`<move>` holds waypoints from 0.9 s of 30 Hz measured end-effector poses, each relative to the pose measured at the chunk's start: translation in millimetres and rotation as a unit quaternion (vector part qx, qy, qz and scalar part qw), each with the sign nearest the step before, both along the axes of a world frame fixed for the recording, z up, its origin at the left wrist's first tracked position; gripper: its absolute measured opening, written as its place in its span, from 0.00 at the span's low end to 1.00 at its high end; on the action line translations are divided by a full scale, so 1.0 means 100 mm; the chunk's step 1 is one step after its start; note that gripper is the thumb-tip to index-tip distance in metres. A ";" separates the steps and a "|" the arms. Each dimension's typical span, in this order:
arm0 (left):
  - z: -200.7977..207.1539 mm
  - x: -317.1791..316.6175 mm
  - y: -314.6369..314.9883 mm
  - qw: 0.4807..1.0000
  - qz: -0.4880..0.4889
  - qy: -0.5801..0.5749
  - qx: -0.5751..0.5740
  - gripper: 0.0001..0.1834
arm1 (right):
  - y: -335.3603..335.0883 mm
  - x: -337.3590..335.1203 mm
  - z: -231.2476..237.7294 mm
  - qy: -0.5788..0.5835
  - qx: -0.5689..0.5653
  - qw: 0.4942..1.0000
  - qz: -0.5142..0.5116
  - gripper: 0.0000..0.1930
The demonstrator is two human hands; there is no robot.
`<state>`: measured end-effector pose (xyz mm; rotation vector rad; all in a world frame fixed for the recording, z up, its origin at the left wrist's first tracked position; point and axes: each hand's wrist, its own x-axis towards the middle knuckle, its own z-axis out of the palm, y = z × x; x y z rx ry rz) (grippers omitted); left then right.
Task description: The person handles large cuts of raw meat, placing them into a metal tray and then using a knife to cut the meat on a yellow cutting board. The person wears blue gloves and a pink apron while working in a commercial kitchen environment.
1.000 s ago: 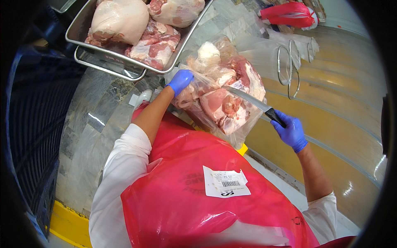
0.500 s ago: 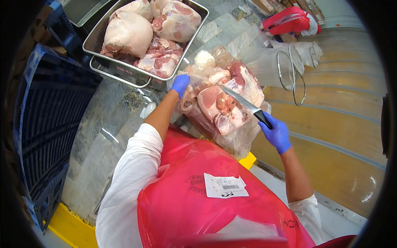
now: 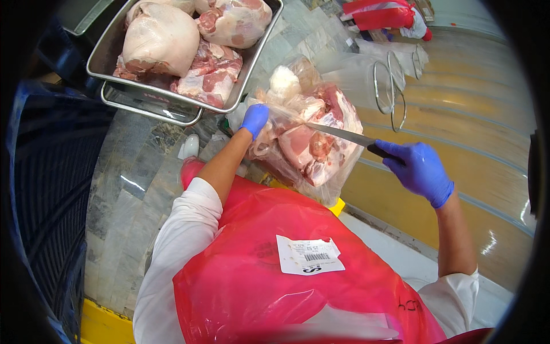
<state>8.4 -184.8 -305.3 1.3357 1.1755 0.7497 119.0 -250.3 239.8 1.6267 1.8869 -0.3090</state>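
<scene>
My left hand (image 3: 255,120), in a blue glove, is closed on the edge of a clear plastic bag (image 3: 335,189) and pulls it taut. Inside the bag sit large pieces of raw meat (image 3: 301,143), pink and red with white fat. My right hand (image 3: 421,172), also gloved in blue, grips the black handle of a long knife (image 3: 344,133). Its blade points left across the top of the meat, the tip at the bag's plastic near my left hand. Whether the tip has pierced the plastic I cannot tell.
A metal tub (image 3: 166,97) with several large raw meat pieces (image 3: 160,40) stands at the upper left. Blue plastic pallets (image 3: 51,189) rise at the left edge. To the right are metal hoops with clear bags (image 3: 384,86) and a ridged tan surface (image 3: 458,132). Another person in red (image 3: 381,14) is far off.
My right hand has moved right and slightly up with the knife, whose blade now lies flatter. The left hand still holds the plastic bag. The whole view has shifted slightly.
</scene>
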 end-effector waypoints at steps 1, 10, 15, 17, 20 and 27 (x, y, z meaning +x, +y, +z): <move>0.03 -0.02 -0.02 1.000 -0.013 -0.004 0.004 0.19 | 0.09 -0.07 -0.02 0.000 -0.014 1.000 -0.016 0.17; 0.28 -0.11 -0.01 0.993 -0.015 -0.077 -0.085 0.23 | 1.18 -0.75 -0.17 -0.073 -0.172 0.982 -0.011 0.13; 0.21 -0.11 0.01 0.997 -0.024 -0.061 -0.036 0.23 | 1.34 -0.96 -0.43 -0.137 -0.197 0.971 0.021 0.14; 0.23 -0.11 -0.02 0.993 -0.007 -0.090 -0.072 0.22 | 1.28 -1.00 -0.50 -0.164 -0.194 0.967 0.017 0.14; 0.17 -0.09 -0.03 0.995 -0.015 -0.076 -0.055 0.20 | 0.94 -0.80 -0.47 -0.117 -0.132 0.983 0.049 0.16; 0.06 -0.01 0.05 0.962 -0.167 0.114 0.184 0.16 | -0.38 0.15 -0.63 -0.035 0.017 0.999 -0.018 0.25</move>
